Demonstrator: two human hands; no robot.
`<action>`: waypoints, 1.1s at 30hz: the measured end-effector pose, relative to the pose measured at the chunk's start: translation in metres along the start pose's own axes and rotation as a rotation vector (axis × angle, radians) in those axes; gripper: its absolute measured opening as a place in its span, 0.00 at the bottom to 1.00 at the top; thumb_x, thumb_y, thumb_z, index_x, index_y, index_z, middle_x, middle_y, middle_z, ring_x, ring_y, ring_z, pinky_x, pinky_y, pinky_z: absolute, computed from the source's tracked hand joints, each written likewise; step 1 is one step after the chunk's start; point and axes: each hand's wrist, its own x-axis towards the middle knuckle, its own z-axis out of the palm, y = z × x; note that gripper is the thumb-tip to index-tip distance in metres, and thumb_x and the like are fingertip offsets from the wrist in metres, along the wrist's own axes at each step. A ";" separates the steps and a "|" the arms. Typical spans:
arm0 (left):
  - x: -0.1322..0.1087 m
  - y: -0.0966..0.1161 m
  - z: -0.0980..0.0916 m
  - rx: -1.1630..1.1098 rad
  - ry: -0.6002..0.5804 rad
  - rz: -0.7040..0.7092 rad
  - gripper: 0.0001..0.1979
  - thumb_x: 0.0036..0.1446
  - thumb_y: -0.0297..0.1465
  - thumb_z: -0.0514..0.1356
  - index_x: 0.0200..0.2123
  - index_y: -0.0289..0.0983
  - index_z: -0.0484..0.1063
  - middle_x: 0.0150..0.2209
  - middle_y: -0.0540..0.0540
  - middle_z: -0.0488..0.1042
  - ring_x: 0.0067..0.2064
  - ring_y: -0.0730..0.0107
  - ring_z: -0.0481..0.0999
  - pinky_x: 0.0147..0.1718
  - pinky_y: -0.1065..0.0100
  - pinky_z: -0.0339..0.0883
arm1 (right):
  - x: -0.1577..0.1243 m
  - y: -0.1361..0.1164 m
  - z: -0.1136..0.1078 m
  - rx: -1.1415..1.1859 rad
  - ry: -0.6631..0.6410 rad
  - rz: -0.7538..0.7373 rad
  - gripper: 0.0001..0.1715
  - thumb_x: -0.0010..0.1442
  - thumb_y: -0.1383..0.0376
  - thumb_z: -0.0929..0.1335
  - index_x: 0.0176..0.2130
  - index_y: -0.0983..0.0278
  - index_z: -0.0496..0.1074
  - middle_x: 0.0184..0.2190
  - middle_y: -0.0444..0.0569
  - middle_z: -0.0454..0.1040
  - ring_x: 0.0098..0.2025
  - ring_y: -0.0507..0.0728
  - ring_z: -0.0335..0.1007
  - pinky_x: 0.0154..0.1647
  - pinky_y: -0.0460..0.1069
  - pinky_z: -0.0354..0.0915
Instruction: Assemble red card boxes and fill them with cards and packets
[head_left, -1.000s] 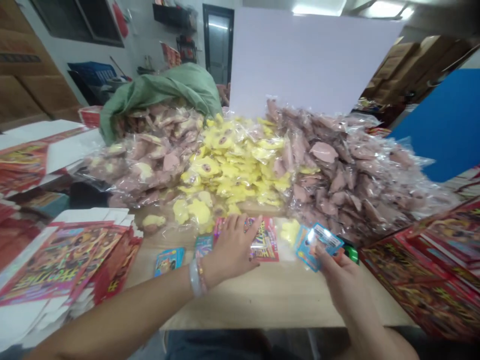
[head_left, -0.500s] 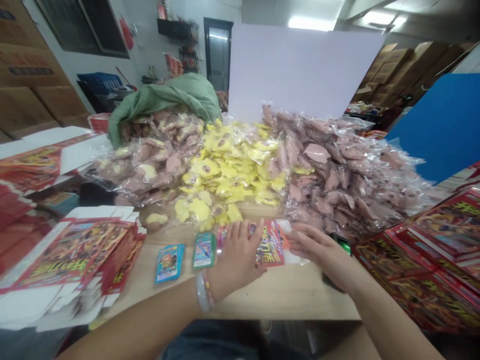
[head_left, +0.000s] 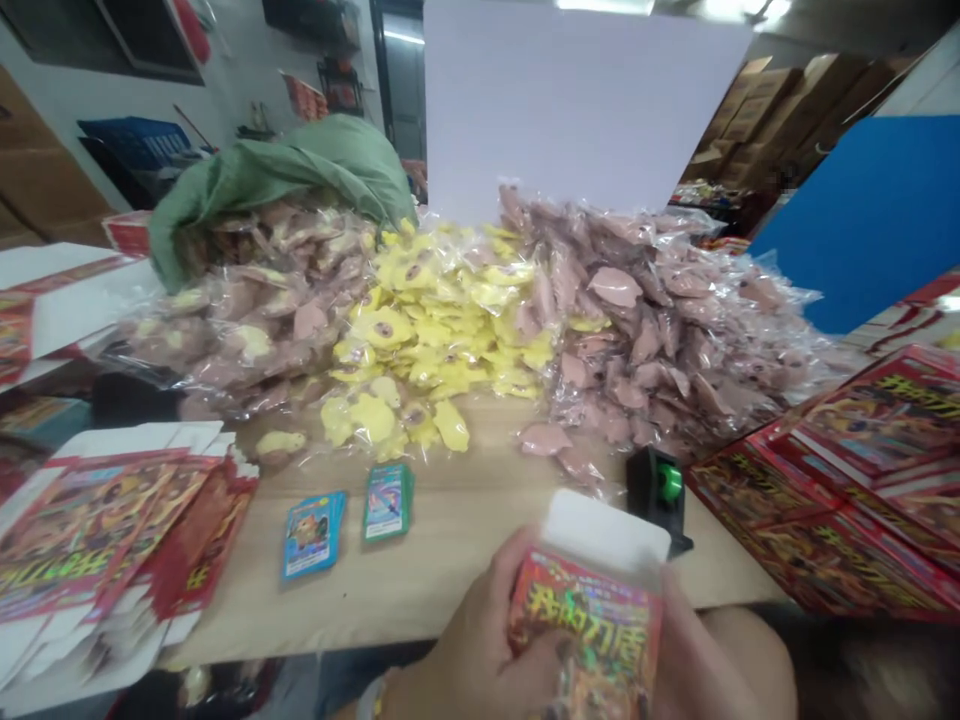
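Both my hands hold a small red printed box (head_left: 589, 615) with a white flap, lifted close to me at the bottom of the view. My left hand (head_left: 480, 650) grips its left side with fingers wrapped round it. My right hand (head_left: 694, 660) closes on its right side. On the wooden table (head_left: 480, 560) lie two small stacks of cards, a blue stack (head_left: 311, 533) and a green stack (head_left: 386, 502). Behind them rises a big heap of bagged yellow toys (head_left: 435, 340) and bagged pink toys (head_left: 645, 330).
Flat red printed box blanks (head_left: 97, 530) are stacked at the left, and finished red boxes (head_left: 847, 480) at the right. A small black device with a green roll (head_left: 660, 485) stands near the pink heap. A green sack (head_left: 300, 170) and a white board (head_left: 570, 100) stand behind.
The red box was lying flat on the table under my left hand; now both hands have lifted it toward me. My right hand no longer shows the blue cards it held.
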 end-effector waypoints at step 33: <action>-0.025 -0.017 0.016 0.570 0.029 -0.438 0.60 0.41 0.36 0.65 0.60 0.38 0.18 0.40 0.41 0.71 0.36 0.59 0.72 0.32 0.61 0.65 | 0.001 0.008 0.019 -0.650 -0.527 0.023 0.21 0.57 0.57 0.64 0.50 0.58 0.69 0.42 0.48 0.75 0.42 0.58 0.70 0.47 0.53 0.64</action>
